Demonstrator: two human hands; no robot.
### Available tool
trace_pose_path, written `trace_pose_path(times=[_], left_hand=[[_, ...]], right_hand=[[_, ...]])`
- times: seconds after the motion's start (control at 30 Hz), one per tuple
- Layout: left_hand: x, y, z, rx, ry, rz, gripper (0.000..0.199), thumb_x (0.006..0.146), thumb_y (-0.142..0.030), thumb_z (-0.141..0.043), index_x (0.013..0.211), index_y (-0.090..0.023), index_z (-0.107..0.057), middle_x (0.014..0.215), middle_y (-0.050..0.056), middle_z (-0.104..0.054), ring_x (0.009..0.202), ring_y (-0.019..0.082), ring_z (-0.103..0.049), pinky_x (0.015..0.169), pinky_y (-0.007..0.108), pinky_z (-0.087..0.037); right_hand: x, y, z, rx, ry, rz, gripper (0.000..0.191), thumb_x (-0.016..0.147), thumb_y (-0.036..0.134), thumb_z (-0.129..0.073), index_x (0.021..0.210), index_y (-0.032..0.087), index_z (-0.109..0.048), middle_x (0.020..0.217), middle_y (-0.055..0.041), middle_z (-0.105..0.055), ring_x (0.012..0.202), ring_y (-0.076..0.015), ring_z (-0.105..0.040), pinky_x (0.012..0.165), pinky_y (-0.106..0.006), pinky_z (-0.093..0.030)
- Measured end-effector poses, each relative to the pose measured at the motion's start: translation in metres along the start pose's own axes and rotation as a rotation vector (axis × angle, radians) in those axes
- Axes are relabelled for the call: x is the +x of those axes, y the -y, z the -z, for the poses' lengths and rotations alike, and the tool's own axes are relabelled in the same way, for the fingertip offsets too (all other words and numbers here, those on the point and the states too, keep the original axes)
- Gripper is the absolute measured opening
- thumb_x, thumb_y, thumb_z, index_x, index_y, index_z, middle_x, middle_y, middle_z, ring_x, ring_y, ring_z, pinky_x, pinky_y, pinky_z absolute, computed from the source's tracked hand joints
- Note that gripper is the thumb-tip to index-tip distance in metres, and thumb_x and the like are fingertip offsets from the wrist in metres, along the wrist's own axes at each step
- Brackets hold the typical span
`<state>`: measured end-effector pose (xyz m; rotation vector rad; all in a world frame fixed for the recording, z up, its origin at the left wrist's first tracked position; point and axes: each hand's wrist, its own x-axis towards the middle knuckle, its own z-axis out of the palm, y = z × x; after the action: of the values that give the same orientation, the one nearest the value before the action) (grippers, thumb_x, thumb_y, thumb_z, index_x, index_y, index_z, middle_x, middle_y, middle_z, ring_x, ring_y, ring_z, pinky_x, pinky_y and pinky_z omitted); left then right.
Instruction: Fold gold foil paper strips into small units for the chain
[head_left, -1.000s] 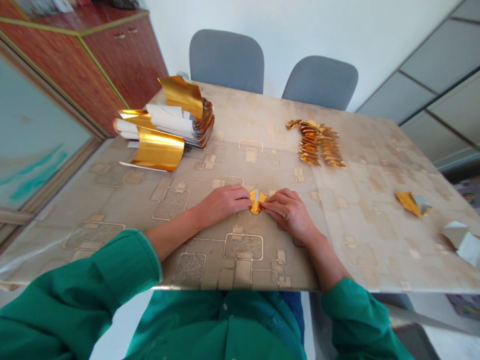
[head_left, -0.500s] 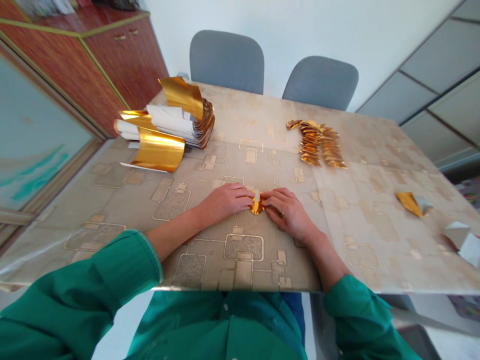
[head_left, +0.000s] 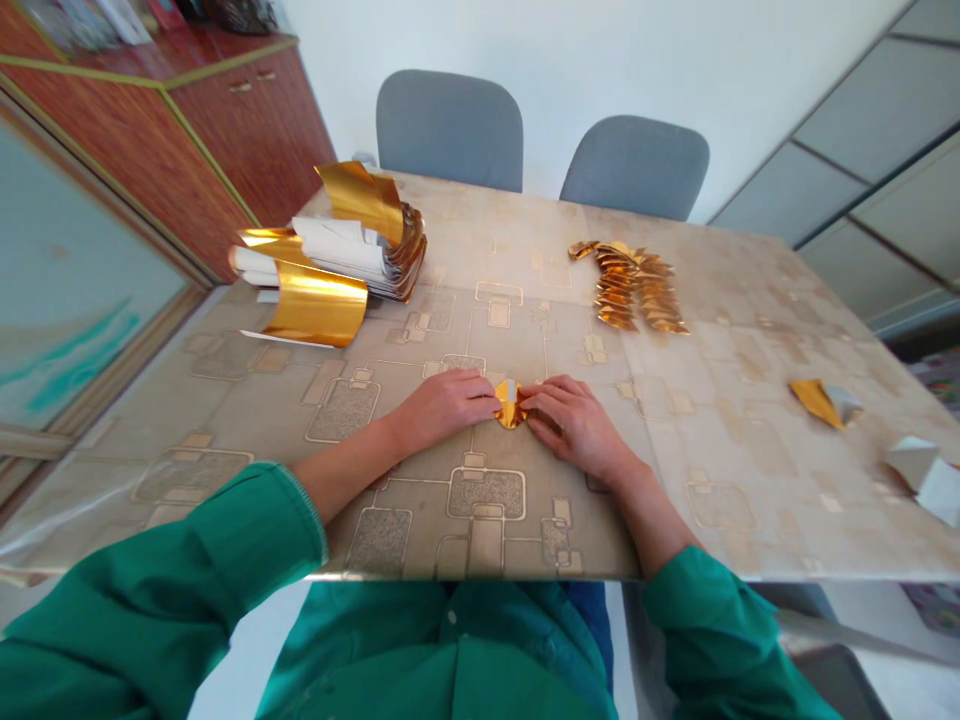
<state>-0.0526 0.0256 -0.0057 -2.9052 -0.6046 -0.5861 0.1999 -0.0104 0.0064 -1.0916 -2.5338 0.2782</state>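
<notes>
Between my two hands, low over the near middle of the table, is a small piece of folded gold foil paper (head_left: 510, 408) with a pale strip showing at its top. My left hand (head_left: 452, 402) pinches its left end with closed fingers. Its right end sits between the thumb and fingers of my right hand (head_left: 568, 418), also closed. The fingertips hide both ends of the paper. Farther off, to the right, lie rows of folded gold pieces (head_left: 618, 290), overlapping one another.
Loose gold sheets (head_left: 319, 300) and a thick stack of white-backed sheets (head_left: 349, 250) lie at the back left of the patterned table (head_left: 480, 540). A folded gold scrap (head_left: 817, 402) and a pale scrap (head_left: 930, 478) are at the right. Two grey chairs (head_left: 450, 130) stand behind.
The gold foil paper looks slightly more spread between my fingers, with more of its face showing. Both hands keep their grip in nearly the same place; the view has shifted a little.
</notes>
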Motion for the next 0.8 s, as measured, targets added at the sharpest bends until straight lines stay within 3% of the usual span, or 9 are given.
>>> trace_pose_path(times=[0.17, 0.3, 0.5, 0.67, 0.8], left_hand=[[-0.001, -0.003, -0.002, 0.037, -0.050, 0.033, 0.024, 0.101, -0.020, -0.047, 0.094, -0.018, -0.070, 0.088, 0.004, -0.069, 0.083, 0.017, -0.061, 0.075, 0.029, -0.048], [0.001, -0.005, -0.005, -0.088, -0.129, 0.145, 0.024, 0.101, -0.024, -0.049, 0.092, -0.018, -0.070, 0.088, 0.004, -0.071, 0.081, 0.016, -0.062, 0.076, 0.028, -0.049], [0.003, -0.005, -0.003, -0.254, -0.066, 0.248, 0.017, 0.096, -0.030, -0.058, 0.096, -0.018, -0.069, 0.094, 0.005, -0.070, 0.089, 0.020, -0.060, 0.081, 0.032, -0.048], [0.003, -0.004, -0.007, -0.340, -0.084, 0.342, 0.014, 0.097, -0.025, -0.057, 0.097, -0.018, -0.069, 0.091, 0.004, -0.071, 0.087, 0.019, -0.061, 0.081, 0.032, -0.047], [0.005, -0.007, -0.010, -0.413, -0.130, 0.506, 0.011, 0.093, -0.022, -0.062, 0.103, -0.018, -0.066, 0.087, 0.003, -0.068, 0.080, 0.017, -0.061, 0.074, 0.030, -0.048]], right_hand=[[0.001, 0.000, -0.001, 0.043, -0.009, -0.020, 0.016, 0.092, 0.027, -0.061, 0.107, 0.022, -0.064, 0.122, -0.0061, -0.068, 0.108, -0.0239, -0.056, 0.092, -0.042, -0.045], [0.001, 0.000, -0.003, 0.095, -0.040, -0.034, 0.015, 0.092, 0.027, -0.062, 0.106, 0.023, -0.065, 0.119, -0.0066, -0.069, 0.106, -0.0234, -0.057, 0.090, -0.042, -0.046], [0.004, 0.000, -0.008, 0.167, -0.159, -0.096, 0.015, 0.097, 0.028, -0.056, 0.097, 0.022, -0.069, 0.101, -0.0083, -0.067, 0.095, -0.0226, -0.055, 0.085, -0.039, -0.048], [0.008, -0.004, -0.012, 0.176, -0.131, -0.144, 0.022, 0.100, 0.032, -0.050, 0.093, 0.022, -0.068, 0.087, -0.0062, -0.065, 0.085, -0.0214, -0.054, 0.079, -0.037, -0.045], [0.012, -0.006, -0.016, 0.153, -0.132, -0.209, 0.020, 0.099, 0.029, -0.052, 0.090, 0.021, -0.067, 0.083, -0.0046, -0.065, 0.081, -0.0203, -0.054, 0.075, -0.034, -0.041]])
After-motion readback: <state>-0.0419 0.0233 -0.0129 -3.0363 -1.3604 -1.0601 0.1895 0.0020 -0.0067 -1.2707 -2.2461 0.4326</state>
